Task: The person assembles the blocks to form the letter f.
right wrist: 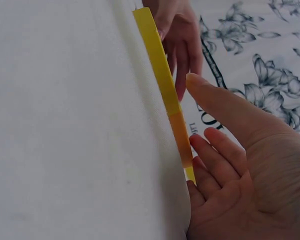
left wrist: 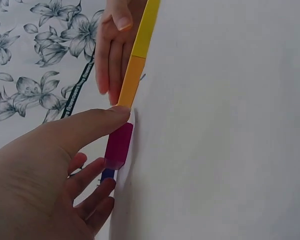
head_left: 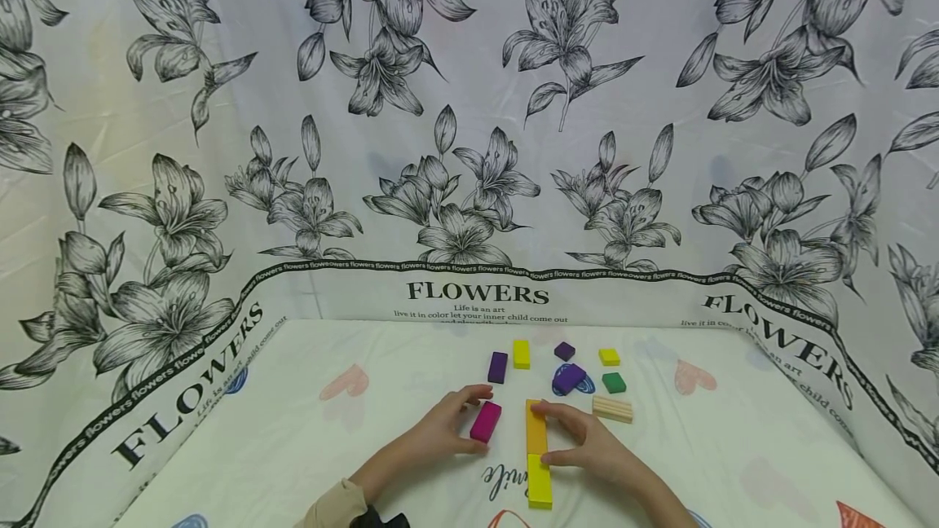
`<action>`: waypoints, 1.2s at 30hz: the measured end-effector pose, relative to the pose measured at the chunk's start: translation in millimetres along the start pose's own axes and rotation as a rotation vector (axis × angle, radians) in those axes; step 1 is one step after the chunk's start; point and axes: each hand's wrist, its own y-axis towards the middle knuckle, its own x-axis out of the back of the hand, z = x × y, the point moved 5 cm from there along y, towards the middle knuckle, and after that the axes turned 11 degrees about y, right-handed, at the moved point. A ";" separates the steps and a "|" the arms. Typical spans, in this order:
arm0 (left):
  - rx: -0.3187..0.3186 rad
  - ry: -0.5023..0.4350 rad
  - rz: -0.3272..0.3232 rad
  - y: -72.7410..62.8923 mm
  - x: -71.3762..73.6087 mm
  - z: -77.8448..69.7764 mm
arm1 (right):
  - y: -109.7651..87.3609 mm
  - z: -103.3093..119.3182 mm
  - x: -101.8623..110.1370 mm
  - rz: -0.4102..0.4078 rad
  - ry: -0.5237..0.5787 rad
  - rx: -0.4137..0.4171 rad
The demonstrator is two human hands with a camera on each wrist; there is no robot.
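A magenta block lies on the cloth between the thumb and fingers of my left hand. In the left wrist view the thumb reaches past the near end of the block, with loosely bent fingers at its other end. To the right, an orange block and a yellow block lie end to end in a straight line. My right hand rests beside this line with thumb and fingers spread. Its index fingertip overlaps the top of the orange block, and its thumb tip is near the joint.
Behind the hands lie a purple block, a yellow block, a small purple block, a larger purple block, a small yellow block, a green block and plain wooden blocks. A flower-printed curtain surrounds the table.
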 end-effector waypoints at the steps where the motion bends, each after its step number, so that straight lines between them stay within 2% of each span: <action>1: -0.011 0.002 0.004 0.6 0.0 0.7 | -0.1 0.1 0.0 0.001 -0.001 0.002; 11: -0.048 -0.019 0.037 4.3 3.1 6.9 | -1.0 -1.2 0.1 0.005 -0.023 0.008; 20: -0.015 -0.027 0.048 7.0 5.7 7.7 | -0.5 -0.7 -0.5 0.013 -0.016 0.000; 25: -0.010 -0.042 0.031 10.9 6.2 7.6 | -0.1 -2.8 0.6 0.020 -0.016 -0.004; 32: 0.017 -0.117 0.004 22.2 3.8 6.4 | 0.6 -4.7 1.7 0.024 -0.017 0.004; 36: 0.060 -0.176 -0.003 29.3 0.5 3.9 | 0.7 -3.6 0.6 0.025 -0.016 0.012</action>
